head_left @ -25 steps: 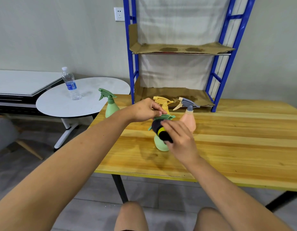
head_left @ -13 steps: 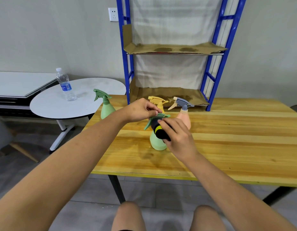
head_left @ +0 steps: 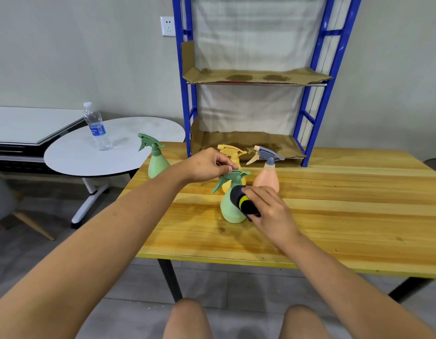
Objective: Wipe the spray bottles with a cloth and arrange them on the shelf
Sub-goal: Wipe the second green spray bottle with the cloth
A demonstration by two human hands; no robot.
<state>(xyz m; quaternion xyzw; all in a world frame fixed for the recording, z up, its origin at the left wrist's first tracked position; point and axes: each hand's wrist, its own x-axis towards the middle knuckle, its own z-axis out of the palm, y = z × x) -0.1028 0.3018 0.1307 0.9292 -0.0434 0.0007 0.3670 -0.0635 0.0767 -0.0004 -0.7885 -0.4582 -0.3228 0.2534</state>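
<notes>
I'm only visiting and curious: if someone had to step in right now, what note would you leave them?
Left hand pinches the trigger head of the near green bottle, steadying it upright on the wooden table.
Right hand holds the black-and-yellow cloth against that bottle's side.
Second green bottle, yellow bottle and pink bottle stand on the table.
Blue shelf holds no bottles yet.
Done: wiping under way on one.
Left: wipe the bottles, shelve all four.

Tabletop (head_left: 334, 216): varnished wood, glossy, visible grain. Spray bottles (head_left: 230, 211): matt smooth plastic. Shelf (head_left: 187, 99): blue painted metal, lined with stained cardboard (head_left: 256, 75).
</notes>
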